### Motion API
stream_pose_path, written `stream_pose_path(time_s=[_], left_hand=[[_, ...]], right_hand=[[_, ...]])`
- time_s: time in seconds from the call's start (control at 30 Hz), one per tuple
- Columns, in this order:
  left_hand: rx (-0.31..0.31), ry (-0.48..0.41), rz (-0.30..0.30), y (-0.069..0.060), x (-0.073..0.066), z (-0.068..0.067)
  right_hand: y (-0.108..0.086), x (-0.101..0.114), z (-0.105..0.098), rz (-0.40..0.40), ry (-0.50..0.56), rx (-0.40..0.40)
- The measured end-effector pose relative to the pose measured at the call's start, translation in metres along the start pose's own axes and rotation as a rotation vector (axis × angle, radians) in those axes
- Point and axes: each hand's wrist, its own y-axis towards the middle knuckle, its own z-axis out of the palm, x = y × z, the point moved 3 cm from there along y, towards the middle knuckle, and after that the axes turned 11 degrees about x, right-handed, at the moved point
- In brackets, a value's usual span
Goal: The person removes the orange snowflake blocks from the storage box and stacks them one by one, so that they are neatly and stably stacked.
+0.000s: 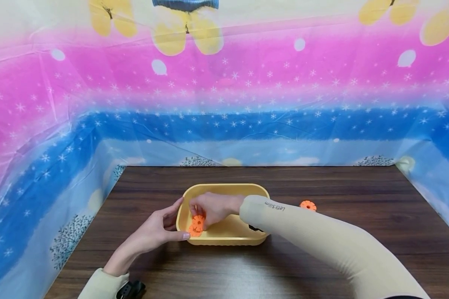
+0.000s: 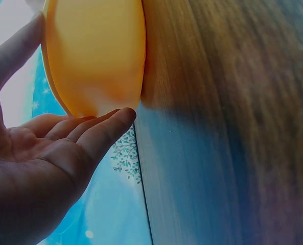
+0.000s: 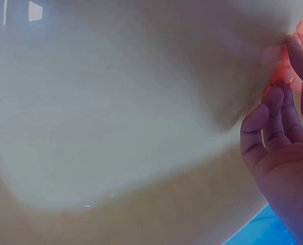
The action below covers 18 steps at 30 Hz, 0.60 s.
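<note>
A yellow plastic basin [image 1: 224, 241] stands on the table. My left hand [image 1: 157, 230] braces its left end, fairly straight fingers against the side and the thumb at the near left corner; in the left wrist view, the basin's outer wall [image 2: 97, 56] lies between thumb and fingers. Inside the basin, my right hand [image 1: 213, 207] pinches an orange flower-shaped disc [image 1: 198, 223] with a hole in its middle. Another orange disc [image 1: 194, 231] is right beside it, low in the left corner; whether they are joined I cannot tell. In the right wrist view, fingertips meet the orange plastic [image 3: 289, 66].
A separate orange flower-shaped disc [image 1: 308, 205] lies on the dark wood table [image 1: 336, 187], right of the basin and partly behind the right sleeve [image 1: 314, 232]. A patterned cloth [image 1: 224, 124] hangs behind the table and along its sides.
</note>
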Motion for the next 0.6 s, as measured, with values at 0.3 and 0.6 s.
stream_pose_path(time_s=[0.3,0.6], left_hand=[[-0.004,0.007,0.014,0.0001,0.0006,0.0003],[0.003,-0.026,0.008,-0.0004,0.0002,0.0012]], right_hand=[[-0.0034,0.0033,-0.0009,0.025,0.006,0.051],[-0.0015,0.0038,-0.0006,0.008,-0.053,0.070]])
